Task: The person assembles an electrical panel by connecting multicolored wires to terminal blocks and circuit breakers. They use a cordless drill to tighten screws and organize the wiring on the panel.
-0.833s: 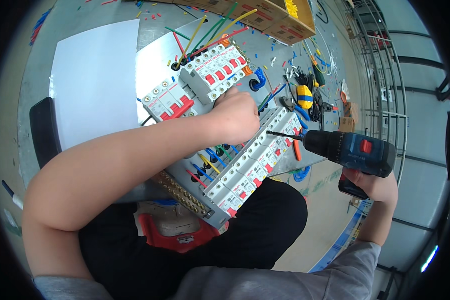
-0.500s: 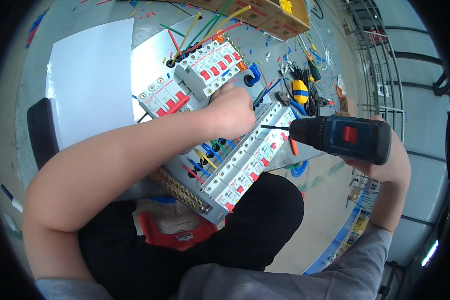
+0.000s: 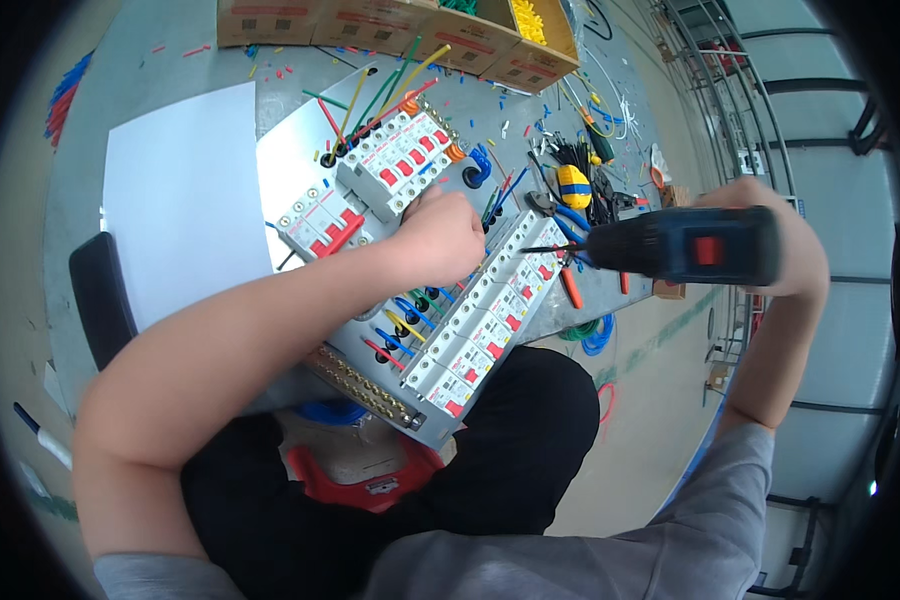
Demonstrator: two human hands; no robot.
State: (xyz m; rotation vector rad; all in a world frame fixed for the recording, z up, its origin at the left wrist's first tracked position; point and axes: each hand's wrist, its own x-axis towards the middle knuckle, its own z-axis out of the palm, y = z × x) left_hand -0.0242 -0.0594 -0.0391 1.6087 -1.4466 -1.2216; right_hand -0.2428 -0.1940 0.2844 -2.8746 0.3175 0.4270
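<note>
My right hand (image 3: 798,240) grips a dark cordless drill (image 3: 675,246) with a red patch, slightly blurred. Its long bit points left over the row of white circuit breakers (image 3: 485,325) with red switches; whether the tip touches a screw I cannot tell. My left hand (image 3: 438,238) is closed between that row and the block of breakers (image 3: 400,160) behind it, its fingertips hidden, so what they pinch does not show. A wider breaker with a red lever (image 3: 322,228) sits left of it. All are on a metal panel (image 3: 345,325) with coloured wires (image 3: 402,328) coming through holes.
White sheet (image 3: 185,190) and a black oblong object (image 3: 100,290) lie at left. Cardboard boxes (image 3: 370,28) with small coloured parts stand at the back. Pliers (image 3: 560,215), a yellow-and-blue round tool (image 3: 574,187) and black cable ties lie right. A brass terminal strip (image 3: 360,388) lines the panel's near edge.
The whole view has shifted, so the table and panel sit a little further left and the boxes show more. The drill stays over the breaker row; my left hand keeps its place among the breakers.
</note>
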